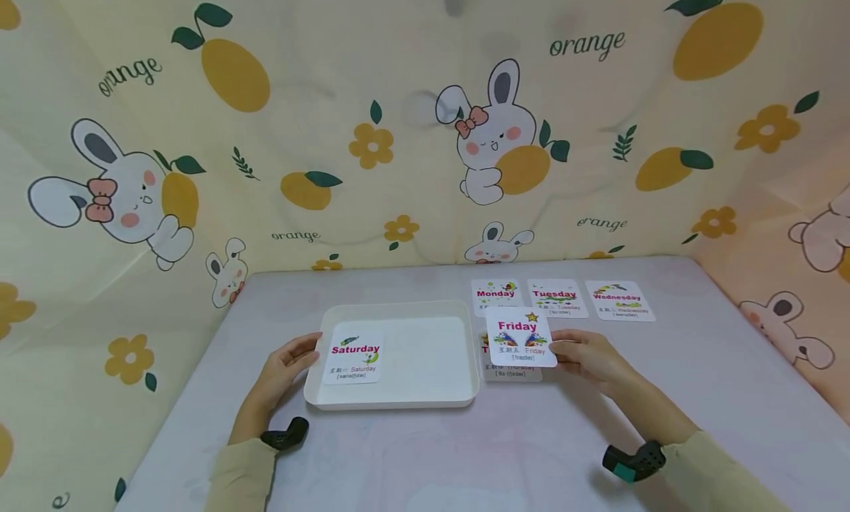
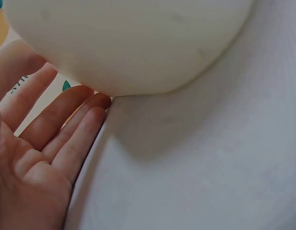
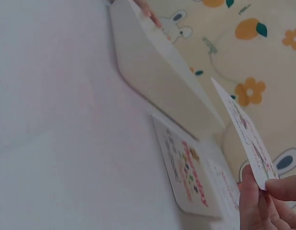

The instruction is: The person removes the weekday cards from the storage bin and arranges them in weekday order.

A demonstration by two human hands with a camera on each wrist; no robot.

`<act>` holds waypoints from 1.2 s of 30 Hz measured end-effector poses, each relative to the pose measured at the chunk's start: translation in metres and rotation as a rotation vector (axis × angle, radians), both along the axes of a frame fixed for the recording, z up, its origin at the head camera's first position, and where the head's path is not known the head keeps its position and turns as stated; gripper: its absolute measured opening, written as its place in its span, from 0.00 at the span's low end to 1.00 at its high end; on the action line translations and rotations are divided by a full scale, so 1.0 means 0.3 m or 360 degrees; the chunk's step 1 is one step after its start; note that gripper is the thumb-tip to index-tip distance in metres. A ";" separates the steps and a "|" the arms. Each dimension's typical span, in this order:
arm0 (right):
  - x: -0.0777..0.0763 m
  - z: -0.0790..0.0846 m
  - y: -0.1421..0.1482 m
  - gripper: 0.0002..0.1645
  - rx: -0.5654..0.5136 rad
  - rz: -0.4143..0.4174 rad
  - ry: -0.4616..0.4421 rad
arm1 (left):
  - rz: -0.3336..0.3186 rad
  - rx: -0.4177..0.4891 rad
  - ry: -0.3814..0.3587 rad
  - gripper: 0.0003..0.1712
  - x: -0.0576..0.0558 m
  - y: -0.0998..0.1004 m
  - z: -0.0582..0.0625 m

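**Control:** Condition of the right hand?

**Operator:** From my remote station I find the right hand (image 1: 587, 358) pinching a square white card with red "Friday" lettering (image 1: 521, 337) at its right edge, thumb against fingers. My right wrist view shows that card tilted and clear of the table.

**Control:** And the left?

**Operator:** I record the left hand (image 1: 285, 372) with fingers extended and slightly bent, touching the left side of a rectangular white tray with rounded corners (image 1: 425, 364).

**Control:** Immediate surroundings?

**Operator:** In the tray, toward its left, I see a square white card with red "Saturday" lettering (image 1: 354, 355). Just right of the tray, a white card with red "Thursday" lettering (image 1: 513, 374) lies partly hidden under the raised card in my head view. Farther back, left to right, I log three white cards in a row: the "Monday" card (image 1: 496, 293), the "Tuesday" card (image 1: 556, 296) and the "Wednesday" card (image 1: 620, 300).

**Control:** Beyond those?

**Operator:** A smooth pale-grey table (image 1: 412, 453) bears the tray; a cream backdrop printed with rabbits and oranges (image 1: 412, 69) rises behind.
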State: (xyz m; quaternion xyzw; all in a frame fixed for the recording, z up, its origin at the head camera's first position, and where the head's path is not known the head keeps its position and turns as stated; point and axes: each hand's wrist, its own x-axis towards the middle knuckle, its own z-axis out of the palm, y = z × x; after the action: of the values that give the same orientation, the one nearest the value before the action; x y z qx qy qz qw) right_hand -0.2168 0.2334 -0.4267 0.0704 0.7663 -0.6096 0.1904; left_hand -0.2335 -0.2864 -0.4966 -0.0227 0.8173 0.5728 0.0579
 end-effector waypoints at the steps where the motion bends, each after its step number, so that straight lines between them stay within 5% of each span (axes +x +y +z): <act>1: 0.000 -0.001 0.007 0.30 0.0002 -0.0001 -0.0005 | -0.0003 -0.0004 0.0006 0.32 0.000 0.000 0.000; 36: 0.008 -0.032 0.239 0.31 0.0148 -0.0007 -0.0089 | -0.0002 0.0008 0.0026 0.32 -0.009 -0.005 -0.005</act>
State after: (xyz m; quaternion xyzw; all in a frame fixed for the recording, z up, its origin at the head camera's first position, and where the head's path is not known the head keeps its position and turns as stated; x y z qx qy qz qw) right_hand -0.2143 0.3052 -0.4362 0.0979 0.7881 -0.5714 0.2069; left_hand -0.2362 -0.2880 -0.4983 -0.0173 0.8163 0.5751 0.0519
